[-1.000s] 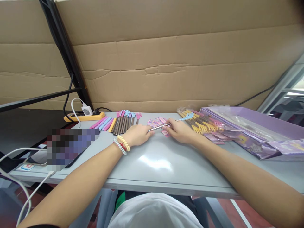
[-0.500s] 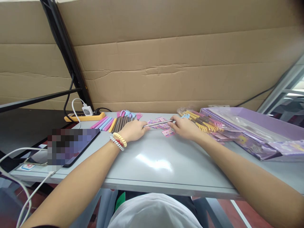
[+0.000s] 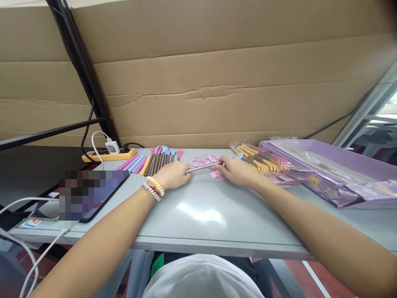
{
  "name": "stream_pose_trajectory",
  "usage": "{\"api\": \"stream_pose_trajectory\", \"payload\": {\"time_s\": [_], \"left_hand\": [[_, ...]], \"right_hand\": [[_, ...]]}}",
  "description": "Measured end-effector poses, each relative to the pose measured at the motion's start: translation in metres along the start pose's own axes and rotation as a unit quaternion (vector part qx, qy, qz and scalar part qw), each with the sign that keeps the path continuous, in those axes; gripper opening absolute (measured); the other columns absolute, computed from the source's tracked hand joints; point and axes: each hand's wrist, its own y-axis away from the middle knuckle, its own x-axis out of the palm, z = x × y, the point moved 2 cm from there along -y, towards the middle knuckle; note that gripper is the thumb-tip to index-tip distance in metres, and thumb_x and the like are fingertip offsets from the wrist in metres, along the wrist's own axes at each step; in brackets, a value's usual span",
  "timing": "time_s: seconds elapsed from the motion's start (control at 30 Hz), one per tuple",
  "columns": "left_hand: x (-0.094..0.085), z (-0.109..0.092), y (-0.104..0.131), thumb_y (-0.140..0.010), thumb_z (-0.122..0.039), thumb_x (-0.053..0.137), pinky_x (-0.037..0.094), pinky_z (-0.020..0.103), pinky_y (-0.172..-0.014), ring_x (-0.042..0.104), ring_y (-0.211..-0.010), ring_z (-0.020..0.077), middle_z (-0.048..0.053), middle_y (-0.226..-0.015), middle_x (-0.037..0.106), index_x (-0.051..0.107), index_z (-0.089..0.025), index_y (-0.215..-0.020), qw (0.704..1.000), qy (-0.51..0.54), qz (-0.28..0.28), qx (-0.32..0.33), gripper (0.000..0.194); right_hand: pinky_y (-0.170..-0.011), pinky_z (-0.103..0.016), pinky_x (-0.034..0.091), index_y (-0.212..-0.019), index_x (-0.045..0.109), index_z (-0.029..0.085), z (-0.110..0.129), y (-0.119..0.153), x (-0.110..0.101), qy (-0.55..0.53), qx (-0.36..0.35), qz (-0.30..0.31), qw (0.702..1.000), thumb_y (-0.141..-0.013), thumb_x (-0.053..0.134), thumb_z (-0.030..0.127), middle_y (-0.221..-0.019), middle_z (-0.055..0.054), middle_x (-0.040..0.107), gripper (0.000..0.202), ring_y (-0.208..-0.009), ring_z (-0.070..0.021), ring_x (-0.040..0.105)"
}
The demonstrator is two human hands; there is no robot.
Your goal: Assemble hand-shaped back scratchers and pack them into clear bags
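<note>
A telescopic back scratcher [image 3: 204, 167] with a thin metal rod spans the gap between my hands, slightly above the table. My left hand [image 3: 173, 174] is closed around its left end and hides the grip. Closer to the other end, my right hand [image 3: 237, 170] pinches the rod, and a light-blue claw head pokes out behind the fingers. Small pink printed cards [image 3: 204, 159] lie on the table just beyond the rod. Beside my left hand, several back scratchers [image 3: 159, 159] with dark shafts and pink, blue or purple claws form a row.
Pink, blue and yellow tubes [image 3: 136, 164] lie left of the row. A tablet [image 3: 105, 196] and an orange power strip [image 3: 108, 155] are at the left. Bagged yellow and brown back scratchers [image 3: 263, 159] lie right, by a purple box [image 3: 328, 165]. Cardboard [image 3: 198, 99] stands behind.
Both hands have come slightly nearer to me with the rod still between them. My right hand has shifted a little left. The camera view has moved slightly.
</note>
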Motion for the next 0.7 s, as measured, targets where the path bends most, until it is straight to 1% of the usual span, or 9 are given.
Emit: {"api": "stream_pose_trajectory", "payload": {"time_s": [0.23,0.43,0.7], "left_hand": [[0.0007,-0.0014,0.0000,-0.086,-0.044,0.032,0.042,0.032,-0.055,0.063,-0.065,0.0247,0.010,-0.075,0.067,0.064,-0.019,-0.087,1.000,-0.006,-0.001,0.006,0.040],[0.0005,-0.0025,0.0005,-0.085,-0.046,0.033,0.041,0.032,-0.055,0.064,-0.067,0.0249,0.010,-0.075,0.067,0.064,-0.019,-0.088,1.000,-0.007,0.009,-0.003,0.041],[0.0003,-0.0020,0.0001,-0.084,-0.049,0.035,0.039,0.030,-0.052,0.063,-0.066,0.0241,0.009,-0.075,0.066,0.063,-0.020,-0.085,1.000,-0.013,0.017,-0.006,0.040]], "right_hand": [[-0.054,-0.027,0.031,-0.097,0.056,0.018,-0.0005,0.0006,0.0012,0.008,0.008,-0.001,1.000,-0.091,0.032,0.047,-0.075,-0.011,0.065,0.037,-0.069,-0.0235,0.060],[-0.052,-0.026,0.030,-0.094,0.055,0.018,0.0012,0.0014,-0.0001,-0.006,0.012,0.006,1.000,-0.090,0.032,0.051,-0.074,-0.010,0.064,0.040,-0.064,-0.0206,0.058],[-0.055,-0.025,0.032,-0.095,0.053,0.018,0.0022,0.0010,0.0010,-0.022,-0.007,0.014,1.000,-0.088,0.036,0.052,-0.080,-0.010,0.067,0.039,-0.070,-0.0205,0.060]]}}
